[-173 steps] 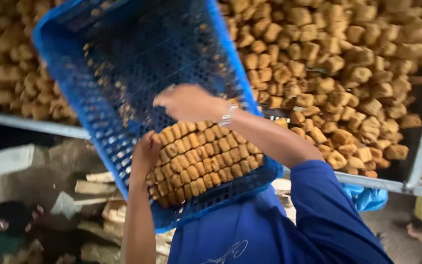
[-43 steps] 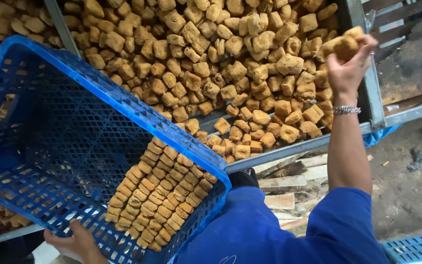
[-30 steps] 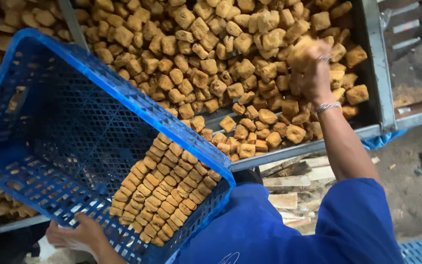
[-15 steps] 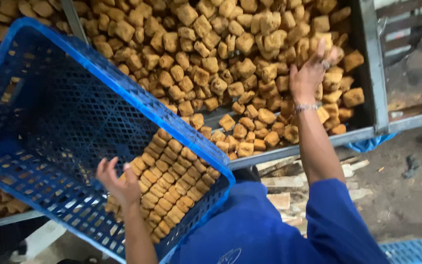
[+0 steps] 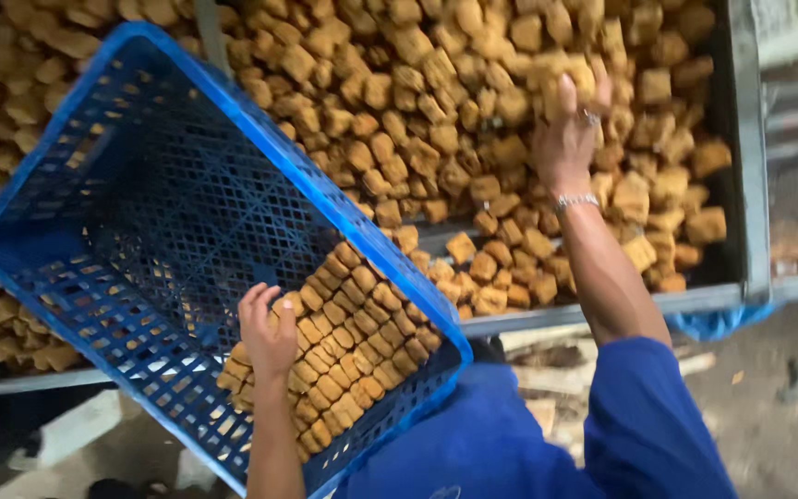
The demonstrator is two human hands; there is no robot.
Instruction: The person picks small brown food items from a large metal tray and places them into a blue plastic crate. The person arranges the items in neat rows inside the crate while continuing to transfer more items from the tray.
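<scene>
Nearest the camera, the left hand (image 5: 268, 333) lies inside the blue plastic crate (image 5: 94, 231), fingers spread and resting flat on the packed rows of fried tofu cubes (image 5: 344, 360) at the crate's low corner. It presses rather than grips; nothing is clamped in it. The crate is tilted steeply, its low corner against the person's blue top (image 5: 528, 434) and its far end propped over the metal tray edge (image 5: 602, 310).

Further out, the right hand (image 5: 570, 129), with a bracelet at the wrist and a ring, reaches into the heaped loose tofu puffs (image 5: 436, 102) filling the big metal tray. Its fingers are spread over the pile, touching several pieces — whether any are actually closed into the palm cannot be told from this angle.

The risks look like these. The crate appears to have no hand on its rim, so a shift of the body could let it slide off the tray edge and spill the neat rows. If the left hand lifts, the stacked cubes may slump out of order on that slope. Pieces lying near the tray's front lip (image 5: 501, 296) could be knocked over the edge onto the dirty ground (image 5: 787, 397) — the reaching forearm passes right above them.
</scene>
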